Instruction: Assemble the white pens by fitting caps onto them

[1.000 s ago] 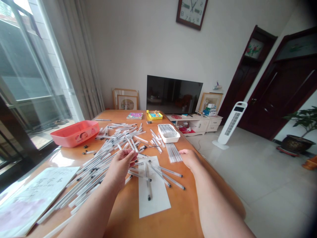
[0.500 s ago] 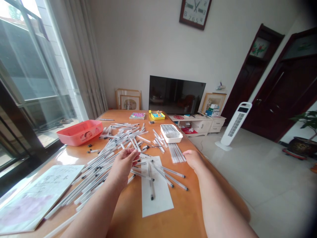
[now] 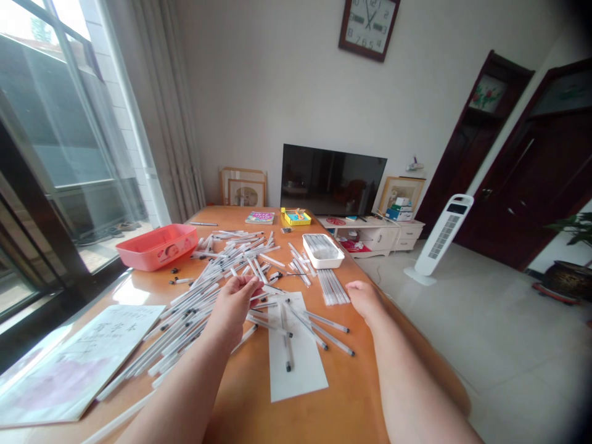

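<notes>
My left hand (image 3: 238, 302) is closed in a pinch over the pile, and a thin pen (image 3: 274, 290) with a dark tip sticks out to the right of its fingertips. On the right, my right hand (image 3: 365, 299) reaches forward with its fingers stretched toward a flat row of clear pen barrels (image 3: 333, 288); I see nothing held in it. That row lies against the front of a white basket (image 3: 329, 263) with more barrels in it. A sheet of paper (image 3: 298, 376) bears several black-capped pens (image 3: 326, 322). Many loose pens (image 3: 203, 299) spread to the left.
A red plastic bin (image 3: 157, 250) stands at the table's left edge, near loose black caps (image 3: 174, 271). A notebook (image 3: 78, 364) lies front left. Farther back are a booklet (image 3: 259, 217) and a yellow box (image 3: 296, 218). The wooden table (image 3: 351, 394) ends just right of my right arm.
The view has shifted slightly, so the scene sits a little farther right. Both hands keep nearly the same places and poses over the table.
</notes>
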### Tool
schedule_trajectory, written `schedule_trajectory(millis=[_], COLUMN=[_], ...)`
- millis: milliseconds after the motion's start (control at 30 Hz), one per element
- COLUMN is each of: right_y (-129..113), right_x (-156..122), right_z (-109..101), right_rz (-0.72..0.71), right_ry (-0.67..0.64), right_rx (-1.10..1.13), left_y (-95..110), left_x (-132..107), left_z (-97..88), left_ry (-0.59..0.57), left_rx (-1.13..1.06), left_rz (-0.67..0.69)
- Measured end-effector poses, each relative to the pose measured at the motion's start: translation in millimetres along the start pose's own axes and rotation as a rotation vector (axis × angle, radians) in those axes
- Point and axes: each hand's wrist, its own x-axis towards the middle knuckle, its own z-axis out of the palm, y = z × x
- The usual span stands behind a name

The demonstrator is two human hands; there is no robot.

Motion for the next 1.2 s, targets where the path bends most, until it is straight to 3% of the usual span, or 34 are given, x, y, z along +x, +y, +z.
schedule_trajectory(millis=[267, 433, 667, 800, 1000, 1200], right_y=[-30.6, -70.2, -119.3, -125.3, -124.4, -132.9], right_x=[-13.3, -32.3, -34.3, -14.4, 13.8, 31.6], right_z=[-15.3, -32.4, -45.2, -30.3, 6.2, 27.1], right_rz=[-0.001, -0.219, -0.263, -0.243, -0.156, -0.070], right_ry=[0.097, 0.101, -0.081, -0.138, -0.173, -0.181], right_rx=[0.136, 0.261, 0.014, -0.213, -0.281, -0.322], left_y=[4.4, 2.7, 2.8, 4.6, 6.8, 8.3], left_x=[3.0, 7.4, 8.8, 8.8, 11.4, 12.1], left_z=[-6.5, -11.9, -14.4, -16.1, -21.6, -23.8], left_ry=[0.048, 0.065, 0.088, 0.098, 0.108, 0.123], left_rx=[-0.053, -0.099, -0.123, -0.150, -0.162, -0.193], left_rz=[0.011, 0.021, 0.027, 0.022, 0.024, 0.018])
